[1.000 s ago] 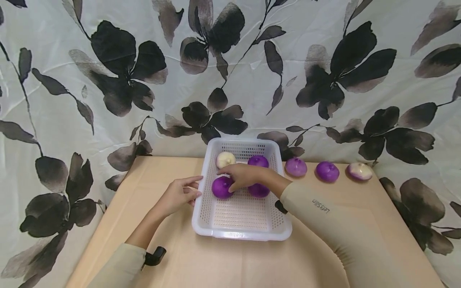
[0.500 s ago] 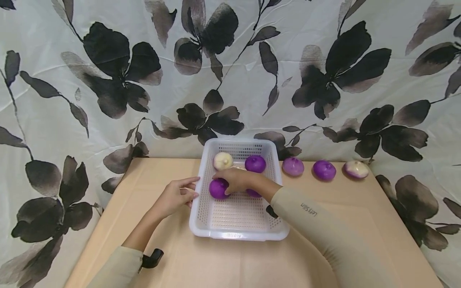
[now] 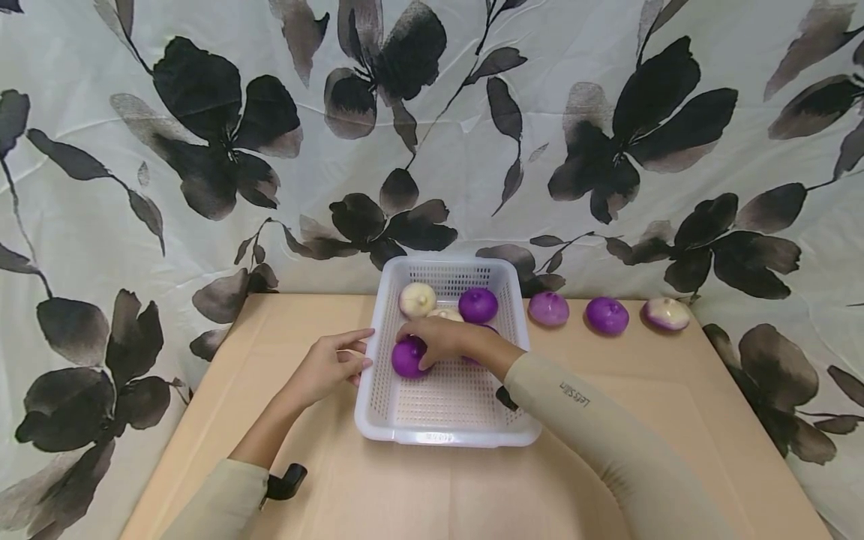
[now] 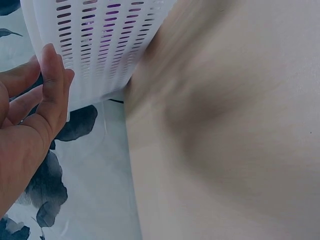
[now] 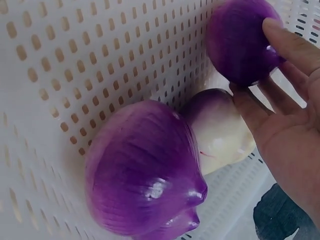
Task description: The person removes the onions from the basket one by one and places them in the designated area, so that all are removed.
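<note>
A white perforated plastic basket (image 3: pixel 448 436) stands on the table with several onions in it. My right hand (image 3: pixel 439 339) reaches inside and grips a purple onion (image 3: pixel 406 358) at the left; in the right wrist view thumb and fingers lie around this onion (image 5: pixel 240 42). A cream onion (image 3: pixel 417 300) and a purple onion (image 3: pixel 478 305) sit behind the hand. Another pale onion (image 3: pixel 448 314) and a second purple one are partly hidden by it. At the basket's left rim my left hand (image 3: pixel 329 369) rests relaxed fingertips; the left wrist view shows them against the perforated wall (image 4: pixel 100 45).
Right of the basket, along the table's back edge, lie a pinkish onion (image 3: pixel 548 309), a purple onion (image 3: pixel 607 316) and a cream-and-purple onion (image 3: pixel 666 313). Behind the table (image 3: pixel 283 330) hangs a floral cloth (image 3: pixel 499 240).
My right hand has shifted slightly and settled around the left purple onion, uncovering a pale onion behind it. The left hand stays at the rim. The head view has moved a little.
</note>
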Demonstrator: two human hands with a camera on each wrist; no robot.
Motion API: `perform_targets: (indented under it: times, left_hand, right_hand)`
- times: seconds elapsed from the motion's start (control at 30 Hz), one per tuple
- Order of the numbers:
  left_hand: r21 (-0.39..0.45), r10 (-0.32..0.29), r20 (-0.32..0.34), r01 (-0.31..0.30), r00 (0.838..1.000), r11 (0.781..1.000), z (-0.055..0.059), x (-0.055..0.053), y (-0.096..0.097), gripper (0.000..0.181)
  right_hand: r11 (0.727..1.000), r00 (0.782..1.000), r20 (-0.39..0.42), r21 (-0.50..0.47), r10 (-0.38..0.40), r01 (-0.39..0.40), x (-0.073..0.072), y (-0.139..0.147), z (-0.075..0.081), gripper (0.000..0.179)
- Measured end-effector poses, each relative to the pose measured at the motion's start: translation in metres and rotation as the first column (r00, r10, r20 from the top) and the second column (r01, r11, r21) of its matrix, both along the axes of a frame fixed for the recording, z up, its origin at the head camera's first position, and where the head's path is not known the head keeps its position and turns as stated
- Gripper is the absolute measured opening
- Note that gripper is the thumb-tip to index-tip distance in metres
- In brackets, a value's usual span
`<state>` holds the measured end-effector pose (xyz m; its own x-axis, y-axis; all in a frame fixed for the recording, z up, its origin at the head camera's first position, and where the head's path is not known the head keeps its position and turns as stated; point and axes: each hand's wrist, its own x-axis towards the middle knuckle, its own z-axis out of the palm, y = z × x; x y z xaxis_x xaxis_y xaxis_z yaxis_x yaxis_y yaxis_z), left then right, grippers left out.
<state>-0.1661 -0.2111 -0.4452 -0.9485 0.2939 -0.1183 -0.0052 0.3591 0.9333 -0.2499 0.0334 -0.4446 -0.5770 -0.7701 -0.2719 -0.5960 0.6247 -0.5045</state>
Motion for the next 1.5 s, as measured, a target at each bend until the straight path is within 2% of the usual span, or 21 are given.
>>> perform_targets:
  times: [0.3, 0.63, 0.97, 1.27, 1.5]
  left_hand:
    - [0.017, -0.002, 0.004, 0.002, 1.000, 1.000, -0.001, 0.001, -0.001, 0.058]
    - [0.025, -0.008, -0.001, 0.008, 1.000, 1.000, 0.000, 0.001, -0.001, 0.058]
    - [0.007, -0.015, -0.005, 0.015, 1.000, 1.000, -0.001, 0.001, -0.001, 0.058]
    - [-0.003, -0.012, -0.007, 0.012, 1.000, 1.000, 0.002, 0.002, -0.001, 0.058]
    - [-0.007, -0.012, 0.009, 0.012, 1.000, 1.000, 0.001, 0.002, -0.001, 0.058]
  right_hand:
    - [0.999, 0.998, 0.055, 0.040, -0.005, 0.002, 0.001, -0.002, -0.004, 0.066]
    - [0.995, 0.999, 0.039, 0.099, 0.018, -0.021, 0.006, -0.006, 0.001, 0.072]
    - [0.995, 0.999, 0.037, 0.099, 0.007, -0.011, 0.007, -0.006, 0.003, 0.070]
    - [0.999, 0.998, 0.054, 0.042, 0.031, -0.033, 0.005, -0.006, 0.000, 0.068]
    - [0.999, 0.998, 0.057, 0.036, 0.020, -0.023, 0.006, -0.006, 0.011, 0.068]
